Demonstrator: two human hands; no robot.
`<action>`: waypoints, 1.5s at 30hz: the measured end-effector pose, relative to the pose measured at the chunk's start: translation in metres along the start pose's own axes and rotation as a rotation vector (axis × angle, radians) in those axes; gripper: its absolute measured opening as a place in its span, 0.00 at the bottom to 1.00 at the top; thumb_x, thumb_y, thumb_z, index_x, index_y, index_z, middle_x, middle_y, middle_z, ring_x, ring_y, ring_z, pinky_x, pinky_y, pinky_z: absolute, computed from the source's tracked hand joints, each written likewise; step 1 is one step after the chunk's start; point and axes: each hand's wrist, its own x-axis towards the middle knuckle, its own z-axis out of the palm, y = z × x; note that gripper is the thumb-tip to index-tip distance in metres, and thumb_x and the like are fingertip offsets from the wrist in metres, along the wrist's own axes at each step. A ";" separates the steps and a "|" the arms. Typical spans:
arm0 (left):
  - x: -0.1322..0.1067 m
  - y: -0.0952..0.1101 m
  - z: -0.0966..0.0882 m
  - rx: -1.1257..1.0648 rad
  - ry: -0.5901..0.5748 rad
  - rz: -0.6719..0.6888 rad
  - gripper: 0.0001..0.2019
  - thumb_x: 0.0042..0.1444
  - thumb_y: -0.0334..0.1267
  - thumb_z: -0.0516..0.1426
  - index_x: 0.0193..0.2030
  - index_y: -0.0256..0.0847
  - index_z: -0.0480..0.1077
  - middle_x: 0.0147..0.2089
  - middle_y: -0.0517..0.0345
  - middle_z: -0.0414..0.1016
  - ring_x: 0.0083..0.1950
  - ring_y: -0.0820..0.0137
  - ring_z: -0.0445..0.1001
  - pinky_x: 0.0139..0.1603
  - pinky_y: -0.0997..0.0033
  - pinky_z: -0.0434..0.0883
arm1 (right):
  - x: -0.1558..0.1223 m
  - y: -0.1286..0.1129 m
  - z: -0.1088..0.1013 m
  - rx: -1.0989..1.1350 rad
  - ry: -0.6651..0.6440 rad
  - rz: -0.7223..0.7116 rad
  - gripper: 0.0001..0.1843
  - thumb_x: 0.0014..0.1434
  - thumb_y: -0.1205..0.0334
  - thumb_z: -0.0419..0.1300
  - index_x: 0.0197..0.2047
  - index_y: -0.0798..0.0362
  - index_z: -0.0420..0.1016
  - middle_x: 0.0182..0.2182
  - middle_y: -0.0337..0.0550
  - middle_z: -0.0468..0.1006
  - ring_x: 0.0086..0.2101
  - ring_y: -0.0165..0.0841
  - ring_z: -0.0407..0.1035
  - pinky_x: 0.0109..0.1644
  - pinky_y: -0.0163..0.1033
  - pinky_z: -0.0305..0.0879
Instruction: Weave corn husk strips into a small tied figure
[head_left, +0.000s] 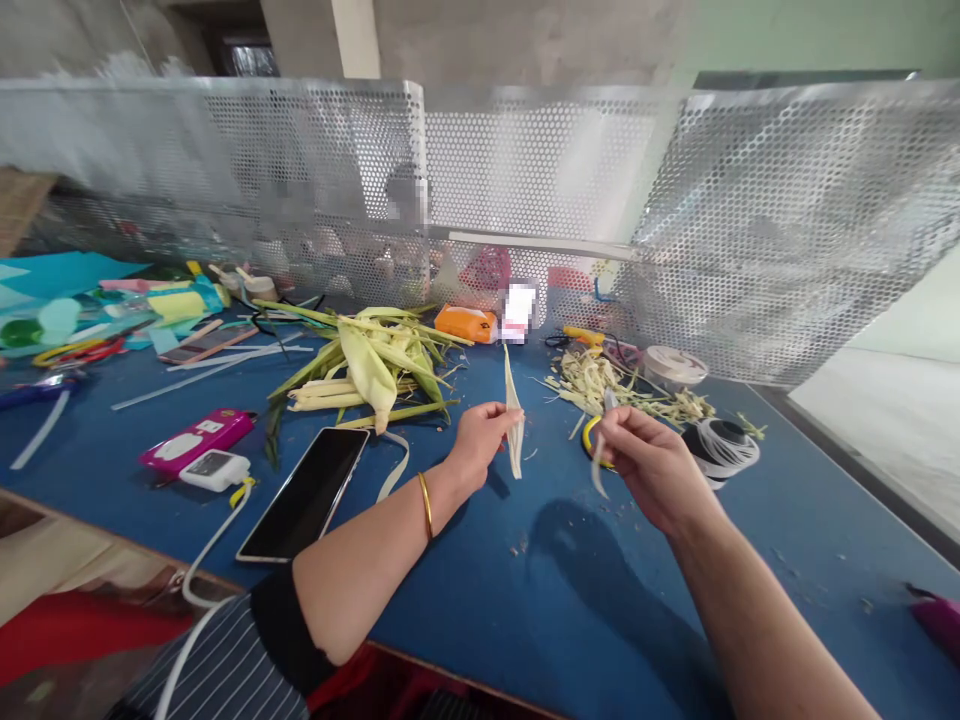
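My left hand (480, 440), with a gold bangle at the wrist, pinches a pale, narrow piece of corn husk (513, 385) upright above the blue table. Opposite it, my right hand (651, 460) is closed on a thin, pale strip (598, 475) that curls down below the fingers. A small greyish tip (610, 399) pokes up over the right fingers; I cannot tell what it belongs to. Partly behind that hand is a yellow ring (589, 432). Corn husks (367, 365) lie heaped beyond my left hand, and shredded husk (600, 375) lies beyond my right.
A phone (307, 495) and a magenta box (199, 440) with a white cabled device (215, 469) lie at left. An orange packet (466, 323) is at the back. A thread spool (720, 452) and a tape roll (675, 366) stand right, before the perforated metal screen (525, 170).
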 end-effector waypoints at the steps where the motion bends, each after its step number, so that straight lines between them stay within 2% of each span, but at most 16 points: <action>1: -0.002 0.001 0.000 -0.002 -0.022 -0.015 0.10 0.45 0.41 0.64 0.23 0.38 0.70 0.21 0.64 0.65 0.23 0.77 0.61 0.25 0.76 0.59 | 0.006 0.005 0.002 -0.132 0.214 -0.009 0.22 0.48 0.39 0.64 0.32 0.50 0.71 0.27 0.43 0.73 0.29 0.38 0.68 0.36 0.44 0.63; 3: -0.006 0.001 0.002 -0.014 -0.063 -0.027 0.11 0.43 0.42 0.64 0.23 0.38 0.69 0.20 0.65 0.64 0.23 0.76 0.61 0.25 0.75 0.58 | 0.012 0.015 0.007 -0.409 0.460 -0.083 0.24 0.49 0.40 0.62 0.39 0.52 0.73 0.37 0.52 0.77 0.40 0.45 0.70 0.43 0.48 0.64; 4: -0.008 0.001 0.003 -0.016 -0.080 -0.023 0.11 0.43 0.43 0.64 0.23 0.39 0.69 0.20 0.65 0.63 0.23 0.76 0.61 0.25 0.75 0.59 | 0.013 0.019 0.011 -0.466 0.458 -0.116 0.25 0.50 0.40 0.61 0.42 0.52 0.73 0.40 0.53 0.77 0.43 0.47 0.70 0.45 0.49 0.64; 6: -0.012 0.000 0.006 -0.015 -0.105 -0.008 0.11 0.44 0.44 0.64 0.24 0.38 0.70 0.21 0.64 0.65 0.24 0.76 0.62 0.26 0.75 0.59 | 0.008 0.025 0.024 -0.373 0.226 -0.097 0.25 0.54 0.40 0.58 0.42 0.52 0.73 0.39 0.50 0.78 0.42 0.44 0.72 0.46 0.48 0.66; 8: -0.014 -0.001 0.008 -0.010 -0.118 0.008 0.11 0.45 0.43 0.63 0.25 0.38 0.71 0.22 0.64 0.67 0.25 0.75 0.63 0.26 0.75 0.59 | -0.002 0.029 0.041 -0.149 -0.125 0.071 0.25 0.56 0.38 0.57 0.40 0.53 0.73 0.31 0.45 0.78 0.33 0.39 0.75 0.38 0.43 0.69; 9: -0.015 -0.001 0.009 -0.004 -0.124 0.013 0.10 0.45 0.43 0.63 0.25 0.38 0.71 0.22 0.63 0.67 0.25 0.75 0.63 0.26 0.75 0.59 | -0.007 0.031 0.048 -0.106 -0.207 0.130 0.23 0.54 0.39 0.60 0.37 0.53 0.72 0.28 0.42 0.77 0.28 0.36 0.74 0.33 0.40 0.68; 12: -0.016 0.001 0.009 0.041 -0.162 0.032 0.10 0.46 0.43 0.63 0.25 0.38 0.73 0.20 0.64 0.65 0.24 0.76 0.61 0.26 0.74 0.56 | -0.015 0.032 0.062 -0.064 -0.228 0.207 0.22 0.53 0.40 0.62 0.28 0.51 0.66 0.17 0.30 0.63 0.15 0.26 0.59 0.20 0.33 0.56; 14: -0.015 0.003 0.009 0.071 -0.211 0.059 0.11 0.46 0.45 0.63 0.26 0.37 0.74 0.21 0.64 0.65 0.23 0.77 0.58 0.26 0.74 0.54 | -0.015 0.030 0.062 -0.039 -0.229 0.247 0.23 0.54 0.38 0.59 0.28 0.51 0.66 0.16 0.26 0.56 0.14 0.23 0.51 0.18 0.31 0.48; 17: -0.015 0.003 0.009 0.068 -0.299 0.070 0.13 0.46 0.46 0.63 0.29 0.37 0.76 0.21 0.64 0.66 0.22 0.78 0.57 0.25 0.73 0.53 | -0.013 0.027 0.056 -0.063 -0.283 0.235 0.25 0.57 0.35 0.54 0.30 0.51 0.66 0.17 0.28 0.54 0.15 0.24 0.49 0.18 0.32 0.46; 23: -0.014 0.000 0.007 -0.019 -0.298 -0.068 0.16 0.44 0.47 0.65 0.22 0.37 0.68 0.20 0.63 0.65 0.21 0.77 0.62 0.25 0.74 0.58 | -0.015 0.022 0.049 -0.855 -0.066 -0.221 0.13 0.65 0.54 0.49 0.30 0.49 0.63 0.22 0.39 0.68 0.22 0.32 0.62 0.25 0.35 0.45; 27: -0.005 0.010 -0.004 -0.063 -0.292 -0.157 0.14 0.43 0.43 0.67 0.23 0.37 0.68 0.21 0.63 0.66 0.21 0.79 0.63 0.23 0.76 0.58 | -0.014 0.014 0.041 -1.100 -0.101 -0.163 0.13 0.66 0.58 0.47 0.31 0.49 0.65 0.23 0.41 0.71 0.22 0.33 0.63 0.26 0.36 0.42; 32: 0.005 0.019 -0.013 -0.186 -0.226 -0.126 0.14 0.44 0.42 0.68 0.32 0.37 0.73 0.26 0.63 0.68 0.24 0.80 0.66 0.25 0.78 0.61 | -0.009 0.017 0.037 -0.921 -0.092 -0.105 0.16 0.67 0.54 0.46 0.31 0.48 0.68 0.20 0.39 0.69 0.21 0.33 0.62 0.26 0.36 0.47; 34: 0.003 0.017 -0.011 -0.153 -0.282 -0.112 0.16 0.43 0.42 0.69 0.38 0.38 0.76 0.26 0.63 0.69 0.25 0.80 0.65 0.26 0.78 0.60 | -0.009 0.021 0.040 -0.697 -0.132 -0.056 0.19 0.67 0.50 0.45 0.30 0.48 0.67 0.18 0.36 0.66 0.20 0.32 0.61 0.25 0.35 0.50; 37: -0.004 0.012 -0.005 -0.042 -0.372 -0.096 0.14 0.43 0.44 0.68 0.34 0.37 0.77 0.24 0.62 0.68 0.24 0.78 0.65 0.26 0.76 0.61 | -0.011 0.024 0.044 -0.441 -0.212 0.024 0.20 0.66 0.47 0.45 0.29 0.48 0.66 0.16 0.33 0.64 0.17 0.31 0.61 0.24 0.35 0.54; 42: -0.005 0.008 -0.003 0.031 -0.252 -0.069 0.12 0.44 0.43 0.66 0.26 0.36 0.74 0.22 0.61 0.69 0.23 0.77 0.66 0.26 0.75 0.61 | -0.012 0.020 0.044 -0.710 -0.168 -0.112 0.16 0.63 0.55 0.51 0.24 0.48 0.62 0.18 0.37 0.71 0.21 0.31 0.64 0.28 0.35 0.53; 45: -0.001 0.009 -0.005 -0.066 -0.233 -0.114 0.12 0.45 0.43 0.66 0.26 0.36 0.72 0.23 0.61 0.69 0.23 0.78 0.66 0.25 0.76 0.61 | -0.011 0.019 0.043 -0.570 -0.225 -0.010 0.18 0.65 0.51 0.47 0.26 0.48 0.65 0.17 0.36 0.70 0.19 0.31 0.64 0.27 0.36 0.55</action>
